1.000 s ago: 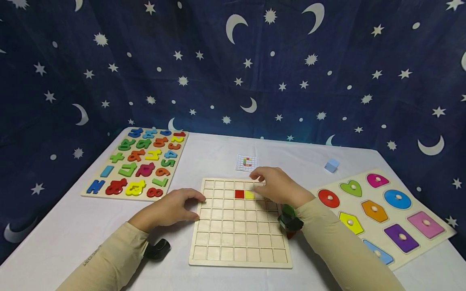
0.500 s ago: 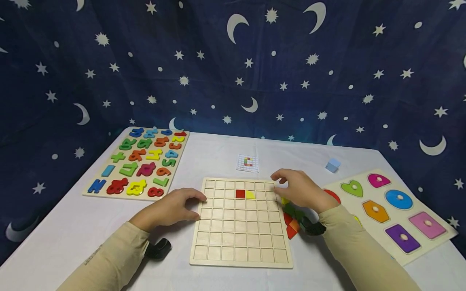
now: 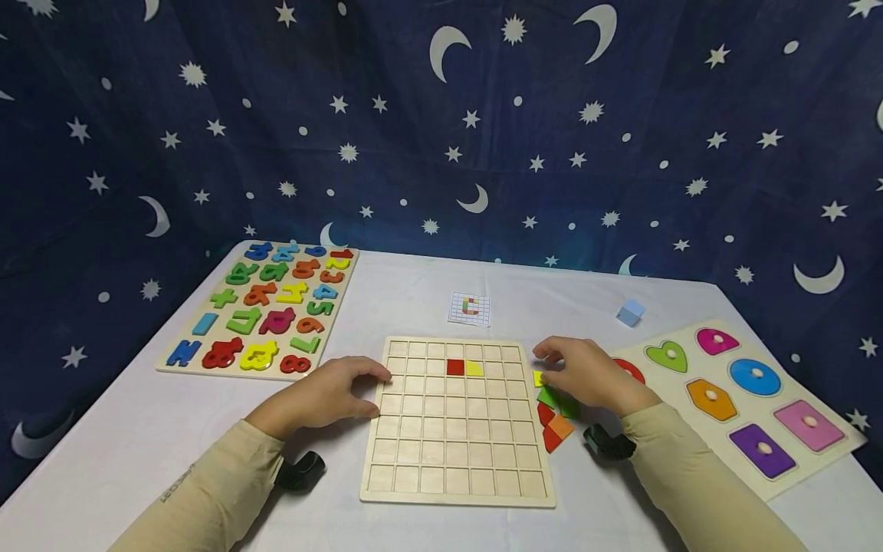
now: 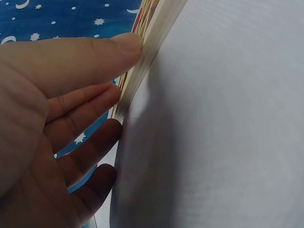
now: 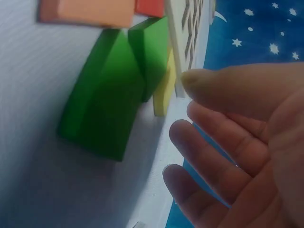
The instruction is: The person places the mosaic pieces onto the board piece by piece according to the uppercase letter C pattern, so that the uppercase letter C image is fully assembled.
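A wooden grid board (image 3: pixel 448 429) lies in the middle of the table, a red square tile (image 3: pixel 455 367) and a yellow rounded-corner tile (image 3: pixel 474 369) set side by side in its second row. My left hand (image 3: pixel 324 392) touches the board's left edge with thumb and fingertips, fingers loosely extended. Just off the board's right edge, my right hand (image 3: pixel 586 372) hovers with nothing held, over a loose yellow tile (image 3: pixel 538 379) and green tiles (image 5: pixel 102 95). Red tiles (image 3: pixel 546 415) and an orange tile (image 3: pixel 561 427) lie closer to me. My hand partly hides this pile.
A small pattern card (image 3: pixel 470 309) lies behind the board. To the left is a number puzzle board (image 3: pixel 200 360), to the right a knobbed shape puzzle (image 3: pixel 752 406). A light blue cube (image 3: pixel 630 313) sits at the back right, before a starry cloth (image 3: pixel 386 138).
My right hand has left the yellow tile on the board, moving right and then lower toward the loose tiles, which have come into view. My left hand stays at the board's edge.
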`<state>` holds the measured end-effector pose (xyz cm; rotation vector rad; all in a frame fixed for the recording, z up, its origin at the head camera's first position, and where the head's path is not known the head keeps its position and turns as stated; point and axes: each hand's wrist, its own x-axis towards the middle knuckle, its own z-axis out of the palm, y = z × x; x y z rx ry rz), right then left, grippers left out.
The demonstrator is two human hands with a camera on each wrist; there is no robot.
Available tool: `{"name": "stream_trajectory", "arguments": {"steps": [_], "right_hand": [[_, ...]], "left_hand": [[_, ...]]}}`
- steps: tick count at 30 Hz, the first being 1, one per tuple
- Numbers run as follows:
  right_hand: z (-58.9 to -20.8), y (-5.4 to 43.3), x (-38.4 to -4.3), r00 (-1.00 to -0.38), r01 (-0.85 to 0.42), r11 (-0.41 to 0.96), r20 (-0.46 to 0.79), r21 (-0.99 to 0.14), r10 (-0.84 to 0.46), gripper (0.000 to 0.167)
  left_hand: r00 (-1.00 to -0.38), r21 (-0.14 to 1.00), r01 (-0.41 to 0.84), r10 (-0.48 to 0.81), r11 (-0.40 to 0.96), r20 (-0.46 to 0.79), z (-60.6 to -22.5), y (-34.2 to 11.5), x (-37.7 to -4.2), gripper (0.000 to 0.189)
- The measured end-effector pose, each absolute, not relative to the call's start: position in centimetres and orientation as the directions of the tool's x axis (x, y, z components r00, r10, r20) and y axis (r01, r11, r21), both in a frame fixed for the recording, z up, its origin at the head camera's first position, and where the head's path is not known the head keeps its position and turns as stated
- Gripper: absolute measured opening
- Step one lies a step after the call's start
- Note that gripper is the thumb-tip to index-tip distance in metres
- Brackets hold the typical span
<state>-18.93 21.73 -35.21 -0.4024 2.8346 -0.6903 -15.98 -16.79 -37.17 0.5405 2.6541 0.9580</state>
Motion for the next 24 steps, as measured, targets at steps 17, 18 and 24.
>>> {"name": "stream_trajectory", "arguments": {"steps": [17,18,24], "right_hand": [[-35.4,21.67,-18.56,-0.939,-0.199,0.859,-0.158,-0.471,-0.305,0.032],[-35.39,21.65,-18.56,-0.939,-0.198,0.861,-0.161,-0.468,-0.303,0.031],[-35.63,21.67,-18.74,-0.941,-0.205,0.872,-0.157,-0.444,-0.301,0.032]], "left_hand": [[-0.896,0.668,0.236,0.424,0.706,-0.131,-37.1,-16.74,-15.95,0.044],[-0.896,0.667,0.237,0.424,0.706,-0.13,-37.1,-16.74,-15.94,0.044],[-0.894,0.665,0.252,0.432,0.703,-0.119,-37.15,-16.77,-15.92,0.044]]}}
